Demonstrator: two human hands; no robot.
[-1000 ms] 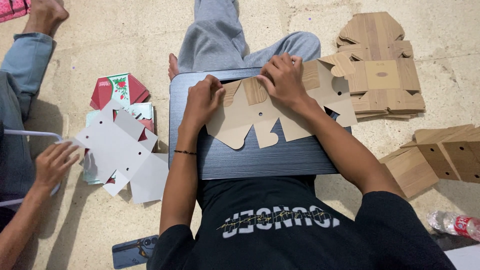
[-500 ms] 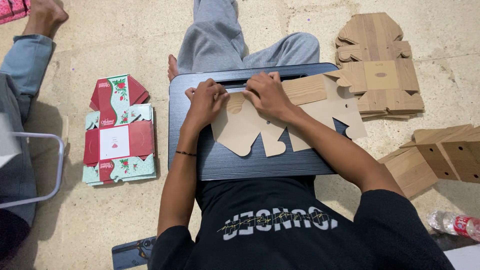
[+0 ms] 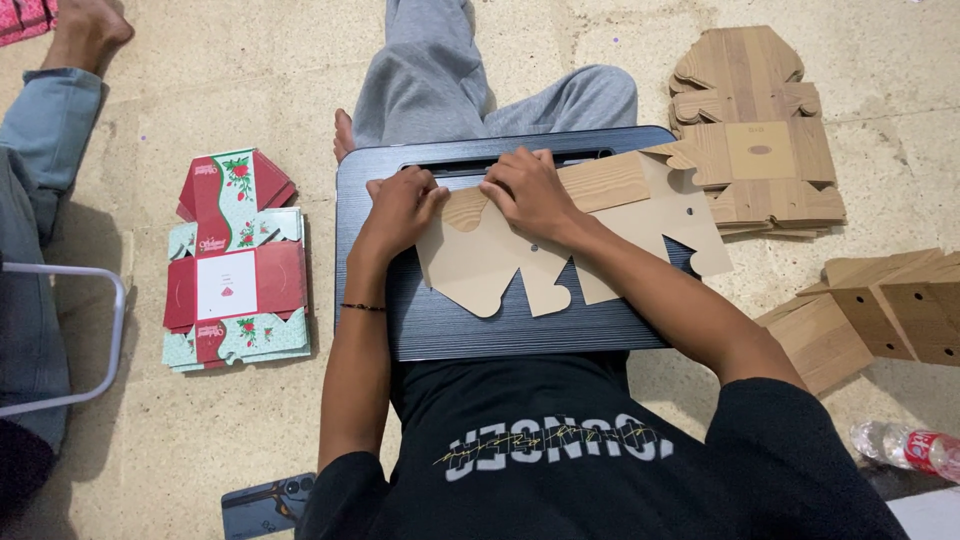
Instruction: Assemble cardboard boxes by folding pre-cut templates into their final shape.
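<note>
- Both hands were flat-ish on the work, not clenched. The left hand (image 3: 400,205) had its fingers curled over the top fold of a flat die-cut cardboard box blank, plain tan inside with a wood-grain print outside (image 3: 560,240), pinning it down more than gripping it.
- The right hand (image 3: 528,190) sat just beside it, fingertips pressing along the same folded strip, thumb tucked underneath as far as I could tell.
- That blank lay across the middle of the frame on a dark rectangular lap tray with a slot near its far edge (image 3: 480,330), with its right flaps hanging off the tray's right side.
- My take on doing this crease well: keep one hand anchoring the panel, run the other along the score line with even pressure, and keep the fold square to the tray edge so the tabs line up.
- Further out: a stack of the same wood-grain blanks (image 3: 755,130) at upper right, some folded-up wood-grain boxes (image 3: 880,310) at right.
- At left, a pile of flat red-and-mint printed box blanks (image 3: 235,265) lay on the floor.
</note>
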